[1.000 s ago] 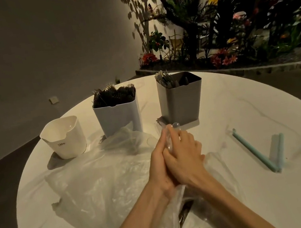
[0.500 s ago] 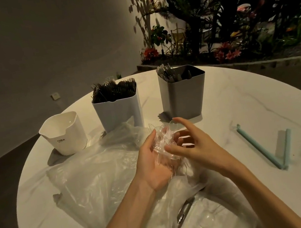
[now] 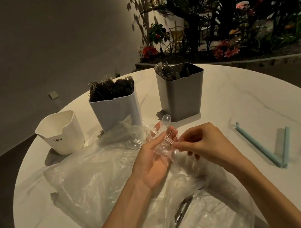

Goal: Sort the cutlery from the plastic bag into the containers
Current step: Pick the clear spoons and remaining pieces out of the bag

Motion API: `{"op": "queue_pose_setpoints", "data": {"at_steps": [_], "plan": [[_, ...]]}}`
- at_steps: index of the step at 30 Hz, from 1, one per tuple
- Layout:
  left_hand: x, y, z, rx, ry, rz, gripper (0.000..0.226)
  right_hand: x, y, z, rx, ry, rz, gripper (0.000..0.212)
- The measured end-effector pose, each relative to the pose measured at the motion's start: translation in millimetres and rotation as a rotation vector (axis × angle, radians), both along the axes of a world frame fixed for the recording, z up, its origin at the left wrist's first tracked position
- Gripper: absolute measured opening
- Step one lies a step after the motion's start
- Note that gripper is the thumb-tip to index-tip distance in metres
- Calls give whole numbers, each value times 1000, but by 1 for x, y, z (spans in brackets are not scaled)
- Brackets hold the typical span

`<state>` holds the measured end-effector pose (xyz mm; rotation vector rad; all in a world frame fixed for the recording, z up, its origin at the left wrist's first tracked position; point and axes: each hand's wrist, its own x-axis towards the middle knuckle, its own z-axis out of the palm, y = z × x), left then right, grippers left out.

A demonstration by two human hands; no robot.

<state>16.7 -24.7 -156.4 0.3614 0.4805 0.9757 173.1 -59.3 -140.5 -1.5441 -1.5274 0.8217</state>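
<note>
Now, inventory, w/ places ref. the grey bin (image 3: 181,96):

1. Clear spoons (image 3: 159,138): bunch lying across left hand (image 3: 153,159), just in front of grey bin. Bowls point toward the bin; one bowl sticks up close to its base.
2. Left hand: palm up, fingers (image 3: 169,132) loosely curled under the bunch, thumb over it, holding it.
3. Right hand (image 3: 204,144): just right of the bunch, fingers bent, tips together pinching at the spoon handles.
4. Change: 1 s ago both hands were pressed flat together round the bunch; half a sec ago they had parted; now palm lies open and right hand picks at single pieces. Judged: bunch is out of bag, being squared up or separated before dropping into a bin.
5. Plastic bag (image 3: 96,174): crumpled on counter (image 3: 233,104), front-left of grey bin, under both forearms. One metal piece (image 3: 181,208) still inside, near side.
6. Pale bin (image 3: 115,111): left of grey bin, packed w/ dark forks.
7. White tub (image 3: 63,132): furthest left, looks empty; prob. the spoons' slot.
8. Grey bin: holds silvery cutlery, type unclear.
9. Blue clip (image 3: 264,146): right, lying open.
</note>
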Motion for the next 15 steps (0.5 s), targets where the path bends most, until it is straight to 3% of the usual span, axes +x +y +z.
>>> {"op": "queue_pose_setpoints", "data": {"at_steps": [5,9,15], "plan": [[-1,0,4,17,16,34,28,2,-2,10,99,324,-119,18],[-1,-2,7,21,19,51,43,8,-2,19,147,587,-184,28],[0,-4,5,59,62,58,28,6,-2,15,49,520,-50,19]]}}
